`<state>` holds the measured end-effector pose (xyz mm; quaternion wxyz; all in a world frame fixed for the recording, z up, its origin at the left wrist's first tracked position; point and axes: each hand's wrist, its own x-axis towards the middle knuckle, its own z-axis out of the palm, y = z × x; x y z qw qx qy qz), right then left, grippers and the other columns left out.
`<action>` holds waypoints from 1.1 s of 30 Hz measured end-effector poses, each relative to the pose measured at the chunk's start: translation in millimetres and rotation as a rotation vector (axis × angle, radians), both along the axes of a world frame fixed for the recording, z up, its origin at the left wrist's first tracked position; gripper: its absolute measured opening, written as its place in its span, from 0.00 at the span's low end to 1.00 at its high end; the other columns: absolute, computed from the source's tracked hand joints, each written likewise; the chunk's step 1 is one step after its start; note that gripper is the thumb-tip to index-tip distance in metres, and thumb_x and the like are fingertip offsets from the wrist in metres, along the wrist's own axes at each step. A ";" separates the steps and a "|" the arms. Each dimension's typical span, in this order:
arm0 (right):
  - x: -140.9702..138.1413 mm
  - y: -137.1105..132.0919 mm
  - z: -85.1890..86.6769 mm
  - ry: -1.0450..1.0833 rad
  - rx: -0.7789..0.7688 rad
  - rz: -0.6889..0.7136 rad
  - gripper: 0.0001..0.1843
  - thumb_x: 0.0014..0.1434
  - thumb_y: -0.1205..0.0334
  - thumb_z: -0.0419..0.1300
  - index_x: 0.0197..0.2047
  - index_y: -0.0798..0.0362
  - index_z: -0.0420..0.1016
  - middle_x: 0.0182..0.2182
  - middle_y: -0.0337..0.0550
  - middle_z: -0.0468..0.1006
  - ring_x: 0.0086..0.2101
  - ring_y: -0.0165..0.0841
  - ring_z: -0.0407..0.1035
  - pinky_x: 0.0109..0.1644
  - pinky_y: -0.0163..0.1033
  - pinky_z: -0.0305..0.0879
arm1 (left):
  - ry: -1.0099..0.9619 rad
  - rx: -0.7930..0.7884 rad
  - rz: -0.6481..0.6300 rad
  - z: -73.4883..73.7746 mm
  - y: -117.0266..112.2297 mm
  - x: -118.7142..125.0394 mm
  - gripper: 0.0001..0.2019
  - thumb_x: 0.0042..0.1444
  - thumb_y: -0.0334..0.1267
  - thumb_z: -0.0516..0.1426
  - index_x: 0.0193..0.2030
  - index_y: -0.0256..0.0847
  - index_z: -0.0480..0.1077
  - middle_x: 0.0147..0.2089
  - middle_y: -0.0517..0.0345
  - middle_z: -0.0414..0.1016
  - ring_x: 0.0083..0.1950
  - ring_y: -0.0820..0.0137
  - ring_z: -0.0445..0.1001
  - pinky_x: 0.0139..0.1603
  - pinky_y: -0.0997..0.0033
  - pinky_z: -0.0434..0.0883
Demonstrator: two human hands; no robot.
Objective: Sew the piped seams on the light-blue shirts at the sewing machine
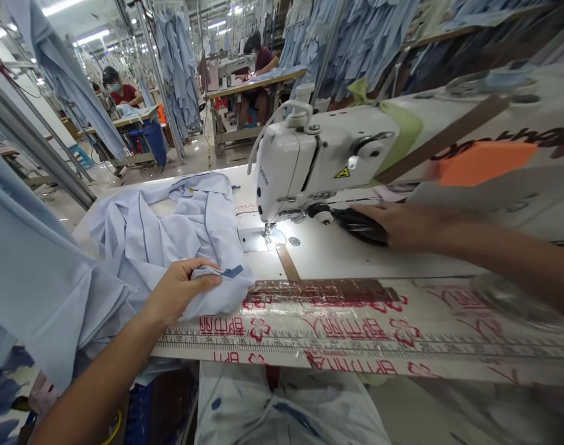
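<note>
A pale blue fabric garment [170, 216] with dark edging lies bunched on the left of the sewing machine table. My left hand [182, 287] pinches its near right edge between thumb and fingers, beside a small darker blue strip [233, 271]. To the right of the needle area, my right hand [397, 224] is at a shiny black object [361, 226] on the machine bed, its fingers along the top of it. That hand is smeared by motion, and I cannot make out its grip or the object's kind. The white sewing machine [291, 161] stands between the hands, its needle area lit.
A printed ruler [332, 346] runs along the table's front edge under clear film. Brown tape [319, 289] crosses the tabletop. An orange card [488, 162] is on the machine arm. More blue garments [26, 247] hang at left. Two people work at tables behind.
</note>
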<state>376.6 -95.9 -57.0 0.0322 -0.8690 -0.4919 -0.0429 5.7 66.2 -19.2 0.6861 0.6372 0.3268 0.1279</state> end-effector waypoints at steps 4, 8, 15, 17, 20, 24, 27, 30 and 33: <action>-7.4 -8.3 10.7 0.080 -0.123 0.076 0.26 0.47 0.58 0.63 0.50 0.58 0.71 0.28 0.58 0.75 0.24 0.31 0.65 0.27 0.41 0.50 | 0.006 0.134 -0.021 -1.9 -2.1 1.7 0.14 0.45 0.44 0.62 0.35 0.37 0.67 0.19 0.68 0.59 0.19 0.82 0.54 0.18 0.83 0.49; -46.9 -41.2 11.5 0.151 0.031 0.242 0.24 0.57 0.51 0.52 0.54 0.54 0.66 0.34 0.57 0.76 0.27 0.34 0.68 0.28 0.43 0.53 | -0.058 0.008 0.034 -7.2 -2.3 2.6 0.16 0.44 0.44 0.63 0.37 0.37 0.69 0.22 0.65 0.64 0.21 0.81 0.59 0.22 0.83 0.55; -127.8 -39.8 27.3 0.337 0.077 0.641 0.22 0.56 0.67 0.50 0.54 0.46 0.61 0.43 0.52 0.72 0.33 0.35 0.69 0.32 0.41 0.60 | -0.029 -0.029 0.079 -12.0 -6.0 7.4 0.16 0.38 0.42 0.66 0.34 0.37 0.73 0.25 0.61 0.70 0.23 0.78 0.65 0.23 0.80 0.60; -143.4 -23.6 34.5 0.244 0.072 0.685 0.22 0.53 0.63 0.53 0.53 0.49 0.61 0.39 0.50 0.72 0.30 0.36 0.67 0.28 0.40 0.56 | -0.020 0.012 0.093 -11.8 -9.2 9.6 0.16 0.39 0.44 0.65 0.34 0.37 0.73 0.22 0.63 0.68 0.21 0.79 0.62 0.21 0.80 0.57; -158.8 -2.3 38.6 0.128 0.089 0.734 0.21 0.53 0.54 0.54 0.49 0.52 0.63 0.36 0.47 0.71 0.28 0.35 0.66 0.26 0.38 0.50 | -0.042 0.066 0.117 -11.2 -14.0 12.7 0.15 0.40 0.44 0.64 0.33 0.36 0.72 0.19 0.65 0.64 0.19 0.80 0.59 0.19 0.81 0.53; -167.0 12.1 33.6 0.039 0.146 0.755 0.20 0.55 0.47 0.54 0.44 0.53 0.66 0.34 0.46 0.72 0.27 0.33 0.65 0.24 0.36 0.46 | -0.098 0.038 0.172 -10.2 -17.2 15.7 0.15 0.38 0.42 0.65 0.31 0.35 0.72 0.21 0.63 0.66 0.20 0.81 0.59 0.20 0.82 0.54; -165.6 12.8 27.2 -0.038 0.197 0.766 0.17 0.57 0.49 0.53 0.41 0.54 0.67 0.29 0.43 0.74 0.24 0.33 0.65 0.23 0.37 0.43 | -0.101 -0.002 0.201 -10.4 -16.6 15.7 0.15 0.36 0.42 0.65 0.31 0.35 0.72 0.21 0.64 0.66 0.20 0.81 0.59 0.21 0.82 0.56; -161.5 11.3 25.3 -0.029 0.247 0.764 0.12 0.58 0.55 0.52 0.40 0.54 0.68 0.26 0.42 0.74 0.23 0.34 0.65 0.23 0.38 0.45 | -0.073 -0.013 0.162 -10.7 -15.5 15.9 0.16 0.37 0.43 0.65 0.32 0.35 0.73 0.20 0.63 0.66 0.20 0.80 0.60 0.20 0.81 0.57; -162.7 16.1 31.9 0.224 0.380 0.667 0.15 0.55 0.52 0.57 0.41 0.53 0.68 0.28 0.41 0.75 0.25 0.33 0.67 0.26 0.36 0.53 | -0.035 0.017 0.084 -7.8 -17.0 19.9 0.15 0.39 0.44 0.64 0.32 0.36 0.73 0.21 0.63 0.67 0.19 0.79 0.60 0.20 0.79 0.56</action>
